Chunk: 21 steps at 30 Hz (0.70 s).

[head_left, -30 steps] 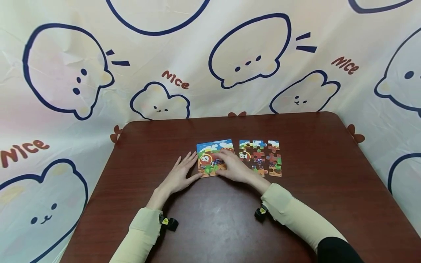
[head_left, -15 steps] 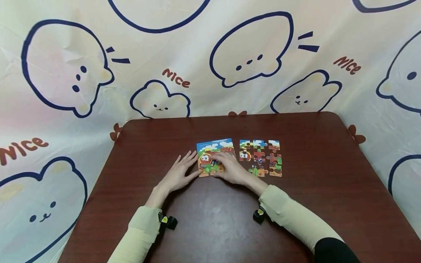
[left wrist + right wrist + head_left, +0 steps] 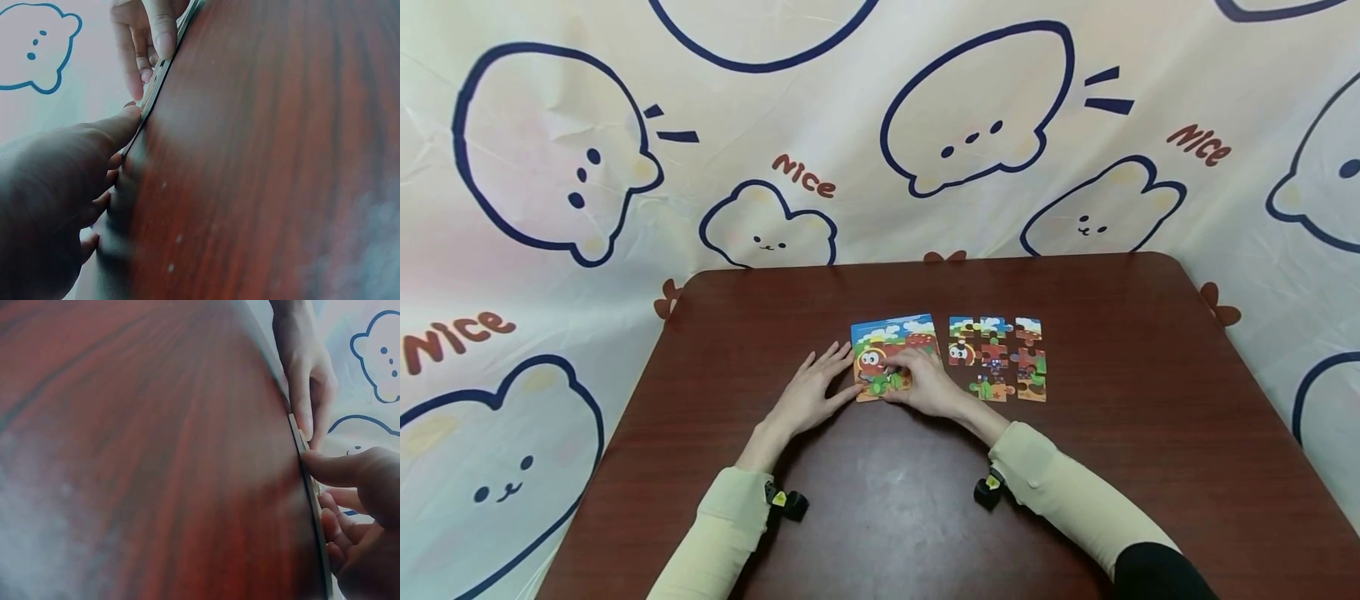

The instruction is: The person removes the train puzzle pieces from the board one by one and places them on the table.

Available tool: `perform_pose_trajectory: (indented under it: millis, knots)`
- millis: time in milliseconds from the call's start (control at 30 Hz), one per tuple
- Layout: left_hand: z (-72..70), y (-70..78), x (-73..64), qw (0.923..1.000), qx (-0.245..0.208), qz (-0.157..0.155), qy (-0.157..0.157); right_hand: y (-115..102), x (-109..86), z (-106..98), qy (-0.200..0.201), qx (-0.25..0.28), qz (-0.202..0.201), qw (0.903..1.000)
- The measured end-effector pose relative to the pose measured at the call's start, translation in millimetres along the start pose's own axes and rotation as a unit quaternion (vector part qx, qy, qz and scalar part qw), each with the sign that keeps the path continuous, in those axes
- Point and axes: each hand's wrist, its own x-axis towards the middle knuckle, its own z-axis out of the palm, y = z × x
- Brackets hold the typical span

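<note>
A puzzle board [image 3: 891,327] with a colourful cartoon picture lies flat on the table. My left hand [image 3: 805,398] rests at its left side, fingers spread, the thumb touching the lower left corner. My right hand [image 3: 931,385] is over the board's lower right part, hiding some of the picture. Its thumb and index finger pinch a puzzle piece [image 3: 880,384] with green on it at the lower left of the board. In the right wrist view the right thumb [image 3: 331,465] sits at the near edge, the other fingers curled behind it.
Just right of the board, several puzzle pieces [image 3: 994,357] lie in loose rows, with a gap at the lower left. They stand on a dark brown wooden table [image 3: 1120,358]. A cartoon-printed curtain [image 3: 857,125] hangs behind it.
The right hand has shifted slightly left over the board, its thumb and index finger closer to the lower left part. The left hand stays at the board's left side.
</note>
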Motion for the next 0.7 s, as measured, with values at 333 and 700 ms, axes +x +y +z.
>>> perform_pose_trajectory:
  millis: [333,700]
  knots:
    - [2.0,-1.0,0.8,0.9999,0.001,0.002,0.010,-7.7,0.4,-3.8,-0.011,-0.007,0.029,0.9995]
    - [5.3,0.8,2.3,0.9997,0.003,-0.018,0.018,-7.2,0.2,-1.2,0.009,0.002,0.031,0.9995]
